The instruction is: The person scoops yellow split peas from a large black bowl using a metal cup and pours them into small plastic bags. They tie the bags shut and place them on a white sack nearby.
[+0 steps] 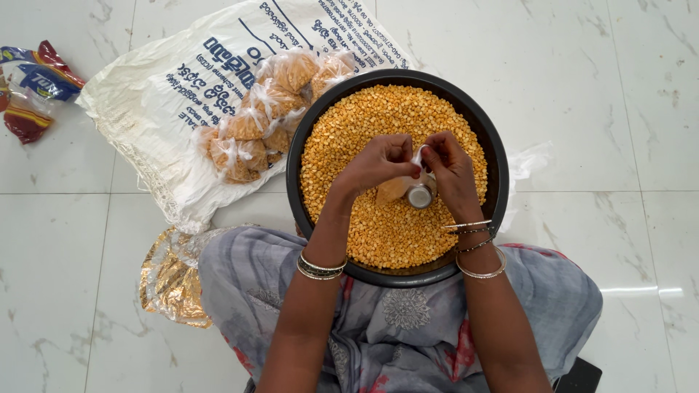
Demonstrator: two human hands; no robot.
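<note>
A wide black pan (pixel 313 124) full of yellow split lentils (pixel 378 116) rests against my lap. Over its middle, my left hand (pixel 375 164) and my right hand (pixel 451 169) pinch the twisted neck of a small clear plastic bag (pixel 395 189) filled with lentils. The fingertips of both hands meet at the bag's top. A small round steel cup (pixel 420 196) lies in the lentils just under my right hand. Both wrists carry bangles.
Several tied small bags of lentils (pixel 255 124) lie piled on a white printed sack (pixel 182 87) left of the pan. A gold foil wrapper (pixel 171 280) sits by my left knee. Colourful packets (pixel 33 87) lie at the far left on the white marble floor.
</note>
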